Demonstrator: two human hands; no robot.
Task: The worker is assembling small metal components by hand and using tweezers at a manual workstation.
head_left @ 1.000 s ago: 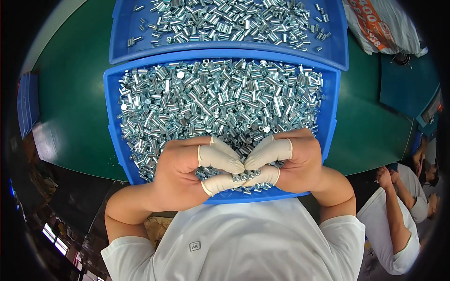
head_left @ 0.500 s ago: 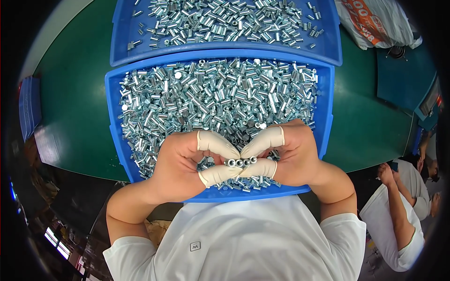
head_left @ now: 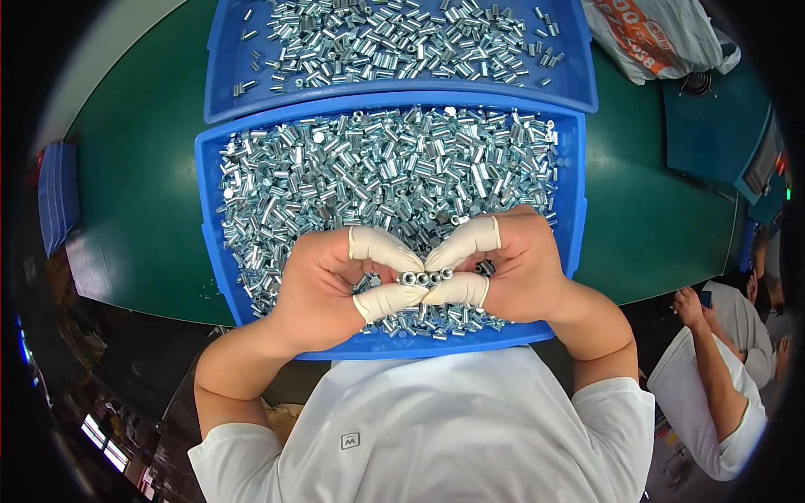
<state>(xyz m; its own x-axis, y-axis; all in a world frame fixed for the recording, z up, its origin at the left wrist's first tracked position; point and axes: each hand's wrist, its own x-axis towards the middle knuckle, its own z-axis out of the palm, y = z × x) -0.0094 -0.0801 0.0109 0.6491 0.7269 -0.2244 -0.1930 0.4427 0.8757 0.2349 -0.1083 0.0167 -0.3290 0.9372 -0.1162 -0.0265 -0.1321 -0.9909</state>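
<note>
Several short silver metal sleeves (head_left: 428, 278) are pinched in a row, their round hollow ends facing up toward me. My left hand (head_left: 314, 289) grips the row from the left between thumb and forefinger. From the right, my right hand (head_left: 528, 268) pinches the same row, and the fingertips of both hands meet around it. Pale finger cots cover the thumbs and forefingers; my other fingers are mostly tucked out of sight. Both hands are over the near blue tray (head_left: 579, 201), which is heaped with loose sleeves (head_left: 377, 168) of the same kind.
Beyond it, a second blue tray (head_left: 590, 71) holds more sleeves. Both trays sit on a green table (head_left: 126, 218). A blue bin (head_left: 59, 189) is at the far left; a white plastic bag (head_left: 671, 33) and dark teal device (head_left: 713, 126) are at right. Another person (head_left: 696, 394) sits lower right.
Both hands, still pinching the row of sleeves, appear slightly higher in view. The whole scene has shifted a little as the head moved. The grip looks the same.
</note>
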